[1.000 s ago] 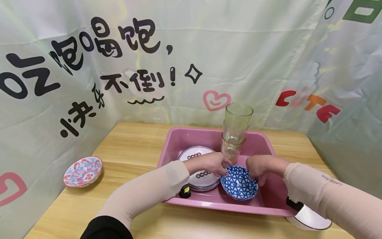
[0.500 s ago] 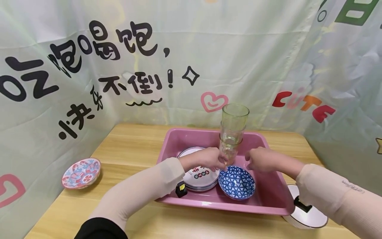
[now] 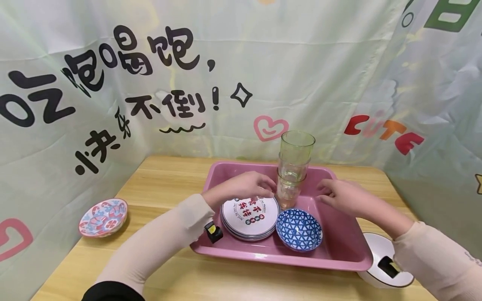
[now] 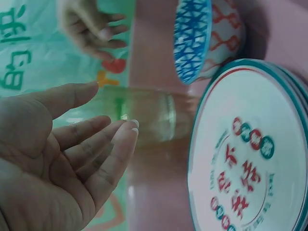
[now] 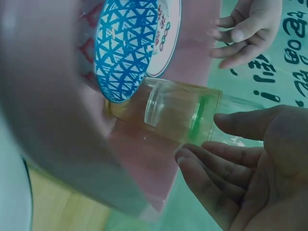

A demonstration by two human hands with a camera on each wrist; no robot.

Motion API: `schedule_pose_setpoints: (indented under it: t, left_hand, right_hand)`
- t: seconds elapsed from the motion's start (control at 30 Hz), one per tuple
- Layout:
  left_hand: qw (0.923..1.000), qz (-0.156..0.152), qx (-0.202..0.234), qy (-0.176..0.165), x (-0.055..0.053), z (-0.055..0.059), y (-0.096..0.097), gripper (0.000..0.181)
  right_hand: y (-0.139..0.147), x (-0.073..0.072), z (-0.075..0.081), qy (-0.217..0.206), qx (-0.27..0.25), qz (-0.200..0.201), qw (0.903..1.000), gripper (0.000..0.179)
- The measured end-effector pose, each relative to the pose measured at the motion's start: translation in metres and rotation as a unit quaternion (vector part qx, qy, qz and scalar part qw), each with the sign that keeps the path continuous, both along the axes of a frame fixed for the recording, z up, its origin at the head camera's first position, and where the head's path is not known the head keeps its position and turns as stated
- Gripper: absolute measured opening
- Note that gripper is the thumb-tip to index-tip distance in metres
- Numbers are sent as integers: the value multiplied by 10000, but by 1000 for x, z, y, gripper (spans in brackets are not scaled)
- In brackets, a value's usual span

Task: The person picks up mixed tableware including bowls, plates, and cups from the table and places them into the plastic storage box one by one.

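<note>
My left hand [image 3: 254, 185] hovers over the far part of a stack of white plates [image 3: 250, 219], fingers loosely bent and holding nothing. My right hand [image 3: 344, 196] is above the right side of the pink basin [image 3: 278, 261], also holding nothing. A blue-and-white triangle-patterned bowl [image 3: 299, 232] sits in the basin, right of the plates. Behind it rises a tall stack of clear, green-tinted glasses [image 3: 295, 167], between the two hands. In the left wrist view, the bowl [image 4: 192, 41] shows a red pattern outside. The right wrist view has the glasses [image 5: 178, 110] beyond my fingertips.
A pink-and-blue patterned bowl [image 3: 103, 217] stands on the wooden table [image 3: 169, 179] at the left. Outside the basin's right front corner is a white dark-rimmed bowl [image 3: 376, 251], partly covered by my right forearm. Printed curtains [image 3: 320, 83] enclose the back and sides.
Both hands have let go of the blue-and-white bowl and drawn apart, the left toward the plates, the right outward. The bowl stays in the basin beside the plates.
</note>
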State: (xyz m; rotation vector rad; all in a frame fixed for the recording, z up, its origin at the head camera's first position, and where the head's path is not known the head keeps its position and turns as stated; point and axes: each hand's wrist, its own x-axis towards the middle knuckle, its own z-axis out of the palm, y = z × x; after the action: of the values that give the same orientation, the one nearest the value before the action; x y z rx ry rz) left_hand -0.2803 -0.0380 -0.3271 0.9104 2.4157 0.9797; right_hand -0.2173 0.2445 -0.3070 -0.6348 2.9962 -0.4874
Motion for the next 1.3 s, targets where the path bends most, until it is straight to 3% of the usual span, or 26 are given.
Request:
schedule_pose_setpoints:
  t: [0.17, 0.3, 0.57, 0.67, 0.87, 1.0, 1.17, 1.3]
  left_hand:
    - [9982, 303, 504, -115, -1, 9, -26, 42]
    - [9923, 684, 999, -279, -1, 13, -47, 44]
    - [9752, 1184, 1770, -599, 3, 19, -87, 44]
    - [9666, 1379, 2026, -748, 5, 21, -100, 45]
    - [9504, 1741, 2470, -732, 8, 23, -126, 47]
    - [9450, 1886, 2580, -701, 8, 22, -143, 46]
    - [9459, 2102, 2397, -601, 10, 19, -163, 45]
    - [9463, 2287, 2229, -501, 11, 14, -180, 45]
  right_hand:
    - [12, 5, -5, 276, -373, -281, 9985, 31]
    - [24, 10, -5, 348, -681, -470, 9960, 32]
    - [45, 19, -10, 101, -1045, -1012, 9893, 46]
    - [50, 20, -16, 36, -1070, -1090, 9883, 50]
    - [57, 20, -31, -319, -1418, -1053, 9838, 58]
    - [62, 18, -38, -661, -1766, -1033, 9766, 64]
    - [63, 16, -48, -1092, -1910, -1042, 9699, 64]
    - [64, 16, -56, -1152, -1987, -1041, 9677, 62]
